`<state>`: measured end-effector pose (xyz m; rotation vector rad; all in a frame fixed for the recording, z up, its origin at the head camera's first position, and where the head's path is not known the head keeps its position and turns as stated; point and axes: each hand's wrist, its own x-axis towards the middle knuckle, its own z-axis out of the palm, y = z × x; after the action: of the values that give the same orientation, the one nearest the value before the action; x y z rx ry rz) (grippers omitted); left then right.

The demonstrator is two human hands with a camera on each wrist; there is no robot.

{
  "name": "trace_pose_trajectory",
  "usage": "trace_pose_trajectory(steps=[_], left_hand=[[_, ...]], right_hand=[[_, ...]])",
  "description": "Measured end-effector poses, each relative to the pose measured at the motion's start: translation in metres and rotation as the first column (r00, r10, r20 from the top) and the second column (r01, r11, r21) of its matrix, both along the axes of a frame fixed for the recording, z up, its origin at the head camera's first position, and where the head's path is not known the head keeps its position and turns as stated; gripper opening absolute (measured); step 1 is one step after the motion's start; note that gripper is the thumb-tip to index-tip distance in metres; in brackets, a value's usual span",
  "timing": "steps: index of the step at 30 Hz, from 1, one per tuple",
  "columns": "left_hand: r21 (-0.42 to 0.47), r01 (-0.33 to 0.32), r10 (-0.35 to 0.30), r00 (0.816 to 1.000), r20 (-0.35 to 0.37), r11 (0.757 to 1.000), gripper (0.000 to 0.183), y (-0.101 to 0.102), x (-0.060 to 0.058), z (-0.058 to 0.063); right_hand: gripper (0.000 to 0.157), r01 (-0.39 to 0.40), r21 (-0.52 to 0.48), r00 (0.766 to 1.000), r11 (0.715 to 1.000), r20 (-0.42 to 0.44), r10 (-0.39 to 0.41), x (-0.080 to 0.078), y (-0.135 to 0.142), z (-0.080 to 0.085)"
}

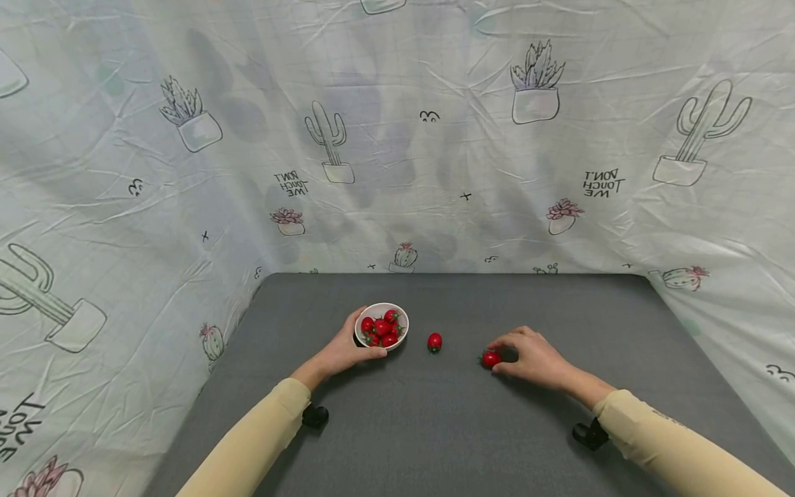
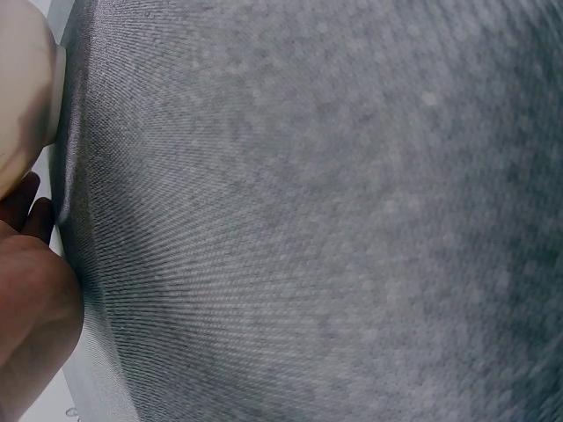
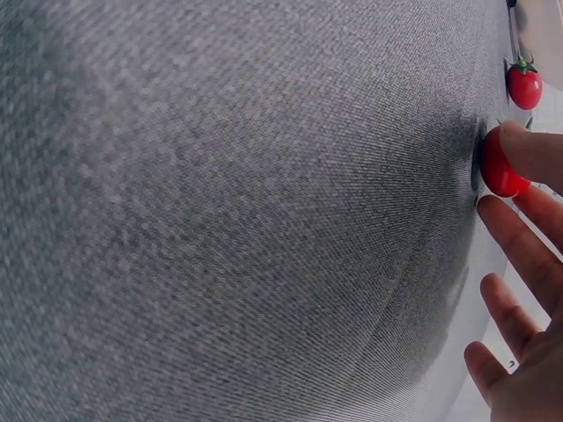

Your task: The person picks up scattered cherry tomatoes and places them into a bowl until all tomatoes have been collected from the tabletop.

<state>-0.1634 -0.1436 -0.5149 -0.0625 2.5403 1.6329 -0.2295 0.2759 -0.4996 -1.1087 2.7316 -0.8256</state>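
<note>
A small white bowl (image 1: 404, 334) filled with several red cherry tomatoes stands on the left half of the table. My left hand (image 1: 344, 348) grips it from the left, thumb along the near side and fingers behind. Only the bowl's pale outer side (image 2: 22, 97) and part of that hand show in the left wrist view. Right of the bowl, one loose cherry tomato (image 1: 435, 342) lies on the cloth. Farther right, my right hand (image 1: 534, 356) pinches another cherry tomato (image 3: 500, 164) between thumb and index finger, low at the table surface; its other fingers are spread.
Dark grey cloth covers the table (image 1: 410, 428). A pale curtain (image 1: 397, 152) printed with cactus drawings hangs behind the table and along its sides. Black wrist cameras sit at the left sleeve (image 1: 267, 428) and the right sleeve (image 1: 677, 442).
</note>
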Motion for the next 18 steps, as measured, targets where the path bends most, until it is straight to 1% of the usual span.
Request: trace_pose_trajectory(steps=[9,18], left_hand=[[-0.002,0.006,-0.006,1.000,-0.005,1.000,0.112,0.0009,0.0010,0.0011],[-0.001,0.002,-0.002,1.000,-0.011,1.000,0.114,0.0007,0.0013,0.0008]], right_hand=[[0.035,0.002,-0.008,1.000,1.000,0.003,-0.002,-0.0010,0.0005,-0.0021],[0.028,-0.014,-0.024,1.000,1.000,0.016,0.015,-0.0023,0.0012,-0.0048]])
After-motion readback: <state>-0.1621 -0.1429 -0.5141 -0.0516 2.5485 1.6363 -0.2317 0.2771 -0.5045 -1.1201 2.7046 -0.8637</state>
